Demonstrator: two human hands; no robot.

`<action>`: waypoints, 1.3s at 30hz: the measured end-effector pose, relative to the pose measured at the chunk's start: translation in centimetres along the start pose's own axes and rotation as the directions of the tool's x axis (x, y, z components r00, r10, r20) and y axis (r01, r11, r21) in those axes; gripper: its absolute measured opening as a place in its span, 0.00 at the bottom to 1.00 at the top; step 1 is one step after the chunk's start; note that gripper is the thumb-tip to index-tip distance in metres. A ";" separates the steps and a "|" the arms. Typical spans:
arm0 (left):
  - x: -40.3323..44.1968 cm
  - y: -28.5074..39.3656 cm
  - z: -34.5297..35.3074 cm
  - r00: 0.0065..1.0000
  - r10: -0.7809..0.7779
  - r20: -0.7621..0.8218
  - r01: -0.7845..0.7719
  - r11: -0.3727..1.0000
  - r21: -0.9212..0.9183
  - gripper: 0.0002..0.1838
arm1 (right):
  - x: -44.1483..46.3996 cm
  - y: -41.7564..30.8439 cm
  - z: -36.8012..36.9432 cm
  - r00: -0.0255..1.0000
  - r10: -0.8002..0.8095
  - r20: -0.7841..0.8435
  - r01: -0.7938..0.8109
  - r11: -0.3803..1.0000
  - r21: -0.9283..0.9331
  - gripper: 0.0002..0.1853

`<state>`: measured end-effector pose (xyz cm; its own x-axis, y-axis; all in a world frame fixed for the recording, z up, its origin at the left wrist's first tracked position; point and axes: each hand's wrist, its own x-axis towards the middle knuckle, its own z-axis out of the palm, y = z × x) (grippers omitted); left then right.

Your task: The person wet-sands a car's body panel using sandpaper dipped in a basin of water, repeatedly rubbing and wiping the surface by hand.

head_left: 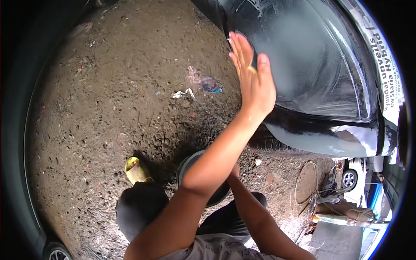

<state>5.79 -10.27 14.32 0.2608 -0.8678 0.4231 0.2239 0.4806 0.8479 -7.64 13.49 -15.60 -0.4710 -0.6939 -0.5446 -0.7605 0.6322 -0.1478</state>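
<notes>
My left hand [255,80] is raised beside the dark car panel [299,56], fingers stretched out and thumb apart, with nothing in it. Whether it touches the panel cannot be made out. The panel carries a dull grey patch and whitish dusty streaks. Lower down, my right hand [235,170] is over a dark bucket [185,167], mostly hidden behind my left forearm, so its fingers and anything they hold do not show. The bucket stands on the ground between my knees, partly covered by my arm.
Rough, stony ground [108,86] bears scraps of litter [211,84]. A yellow shoe [138,170] is on my foot. Printed newspaper [385,69] lines the car's edge. A hose loop [305,184] and a white vehicle [357,180] are at the lower right; a wheel [56,253] shows lower left.
</notes>
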 end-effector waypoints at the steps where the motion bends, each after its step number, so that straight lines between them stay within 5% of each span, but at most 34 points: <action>1: -0.9 0.1 0.2 1.000 -0.002 -0.011 0.002 1.000 -0.013 0.43 | 0.5 1.3 1.3 0.998 -0.056 -0.040 0.055 0.998 -0.028 0.34; 4: -7.2 1.8 3.2 0.997 -0.059 -0.042 0.043 0.948 -0.317 0.50 | -1.1 -1.9 -1.0 0.992 -0.059 -0.115 0.074 0.989 0.130 0.44; 6: -10.2 1.0 3.7 0.996 0.010 0.093 -0.002 0.996 -0.089 0.52 | -2.1 -2.2 -1.3 0.990 -0.016 -0.142 0.033 0.992 0.120 0.53; 8: -6.8 1.1 3.3 0.997 0.049 -0.058 -0.061 0.973 -0.223 0.48 | -1.5 -1.5 -1.7 0.999 0.046 -0.017 -0.045 0.997 0.063 0.48; 10: -0.4 0.8 0.2 0.998 0.064 0.030 -0.060 0.990 -0.125 0.45 | -0.5 -1.7 -1.9 0.990 0.100 0.102 -0.102 0.995 0.022 0.42; 12: 3.2 0.4 -1.2 0.986 0.131 0.102 -0.134 0.991 0.015 0.44 | -1.0 -1.2 -0.7 0.982 -0.071 -0.176 0.073 0.997 0.005 0.39; 13: 2.5 0.9 -1.0 0.992 0.095 0.085 -0.094 0.995 -0.026 0.45 | 0.0 0.0 -0.3 0.998 -0.049 -0.029 0.049 0.999 -0.006 0.38; 16: -3.4 0.9 1.5 0.983 0.181 0.040 -0.175 0.977 -0.117 0.46 | 1.2 2.7 2.7 0.964 -0.255 -0.079 0.255 0.967 -0.005 0.39; 20: -1.2 -0.1 -0.2 0.956 0.268 0.123 -0.271 0.963 0.007 0.43 | 2.2 2.2 2.1 0.997 -0.068 -0.047 0.066 0.996 -0.054 0.42; 21: 2.2 -0.4 -0.3 0.977 0.203 0.056 -0.188 0.961 -0.201 0.42 | 0.2 -0.1 -0.1 0.999 -0.019 -0.048 0.019 1.000 -0.015 0.47; 24: 7.3 -1.2 -2.8 0.979 0.165 0.120 -0.150 0.981 -0.127 0.44 | -1.5 -1.8 -0.9 0.972 -0.081 -0.218 0.086 0.996 0.012 0.50; 26: 7.1 -1.6 -1.7 0.991 0.092 0.101 -0.078 0.988 -0.130 0.45 | -1.3 -2.5 -1.8 0.992 -0.035 -0.121 0.041 0.998 0.047 0.46; 28: 0.4 0.2 -0.7 0.973 0.207 0.107 -0.208 0.978 0.004 0.44 | -0.7 -0.7 -1.1 0.998 -0.046 -0.048 0.050 0.995 0.087 0.44; 30: -2.5 -0.5 0.3 0.966 0.245 0.079 -0.242 0.969 -0.053 0.45 | 0.6 0.9 0.4 0.984 -0.170 -0.049 0.173 0.982 0.073 0.43; 31: -1.4 -1.0 -0.1 0.959 0.275 0.072 -0.273 0.961 -0.034 0.44 | 0.2 1.0 0.3 0.994 -0.109 -0.032 0.112 0.986 0.123 0.44; 36: 8.5 -2.7 -3.0 0.997 0.066 0.026 -0.054 0.946 -0.321 0.48 | -1.4 -2.0 -1.2 0.983 -0.073 -0.170 0.077 0.997 0.017 0.48; 39: 2.3 -1.8 -0.2 1.000 0.019 0.007 -0.016 0.952 -0.306 0.50 | 0.3 -1.0 -0.8 1.000 0.014 0.009 -0.014 1.000 0.018 0.48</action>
<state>6.19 -13.15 13.70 0.2582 -0.8592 0.4417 0.4959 0.5103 0.7026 -7.41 12.39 -14.92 -0.4770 -0.6820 -0.5543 -0.7459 0.6477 -0.1551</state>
